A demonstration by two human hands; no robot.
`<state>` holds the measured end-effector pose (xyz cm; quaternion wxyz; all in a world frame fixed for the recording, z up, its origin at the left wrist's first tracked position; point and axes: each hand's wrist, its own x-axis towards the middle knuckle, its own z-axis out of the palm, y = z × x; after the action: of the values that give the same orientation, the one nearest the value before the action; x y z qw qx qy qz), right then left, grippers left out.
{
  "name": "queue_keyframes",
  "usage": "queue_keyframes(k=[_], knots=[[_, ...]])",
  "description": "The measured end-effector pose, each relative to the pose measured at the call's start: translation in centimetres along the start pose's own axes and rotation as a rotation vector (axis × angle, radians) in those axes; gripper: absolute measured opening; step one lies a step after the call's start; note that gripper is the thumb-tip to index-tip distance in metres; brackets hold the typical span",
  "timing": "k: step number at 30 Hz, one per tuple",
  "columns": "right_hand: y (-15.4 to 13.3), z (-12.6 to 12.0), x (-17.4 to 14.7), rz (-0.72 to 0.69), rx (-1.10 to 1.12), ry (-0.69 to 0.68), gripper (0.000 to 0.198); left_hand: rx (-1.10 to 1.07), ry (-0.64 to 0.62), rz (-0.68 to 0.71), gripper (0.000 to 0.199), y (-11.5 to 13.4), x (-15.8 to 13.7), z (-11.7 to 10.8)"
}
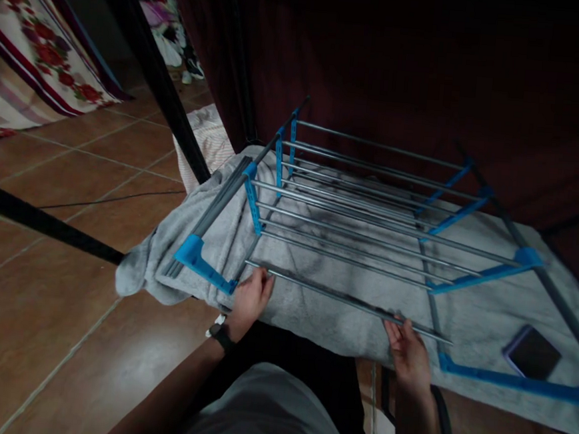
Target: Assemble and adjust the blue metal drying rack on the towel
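Observation:
A loose grey metal rod [328, 291] lies level across the front of a partly assembled rack [350, 212]. My left hand [253, 296] is closed on the rod near its left end. Further right, my right hand [408, 350] pinches the same rod, whose right tip sticks out past the fingers. The rack has blue plastic brackets, grey uprights and several thin crossbars. Its near-left blue bracket [205, 264] and near-right blue bracket [512, 381] have no crossbar between them. The rod's ends appear apart from both brackets.
Under the rack is a grey blanket [321, 326] on a raised surface. A phone [532, 353] lies at the right. Several spare grey tubes [214, 214] rest at the left. Black frame poles [155, 66] stand left, and a dark curtain [406, 72] hangs behind.

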<state>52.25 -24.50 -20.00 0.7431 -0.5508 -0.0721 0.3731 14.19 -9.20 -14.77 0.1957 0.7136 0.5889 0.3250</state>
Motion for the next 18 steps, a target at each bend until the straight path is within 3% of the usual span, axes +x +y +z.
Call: queue_keyframes(k=[5, 8, 10, 15, 18], knots=[[0.3, 0.7, 0.2, -0.015, 0.043, 0.025, 0.024, -0.922, 0.122, -0.538, 0.026, 0.9, 0.2, 0.7], [0.0, 1.5, -0.1, -0.007, 0.068, 0.037, 0.026, -1.241, 0.113, -0.760, 0.015, 1.3, 1.0, 0.3], [-0.4, 2.2, -0.5, 0.004, 0.080, 0.055, 0.028, -1.309, 0.128, -0.841, 0.005, 1.4, 1.7, -0.2], [-1.1, 3.4, -1.1, 0.010, 0.083, 0.054, 0.027, -1.288, 0.104, -0.969, 0.024, 1.3, 3.2, -0.5], [-1.2, 3.7, -0.9, -0.007, 0.093, 0.048, 0.025, -1.252, 0.105, -0.981, 0.023, 0.9, 3.5, -0.4]])
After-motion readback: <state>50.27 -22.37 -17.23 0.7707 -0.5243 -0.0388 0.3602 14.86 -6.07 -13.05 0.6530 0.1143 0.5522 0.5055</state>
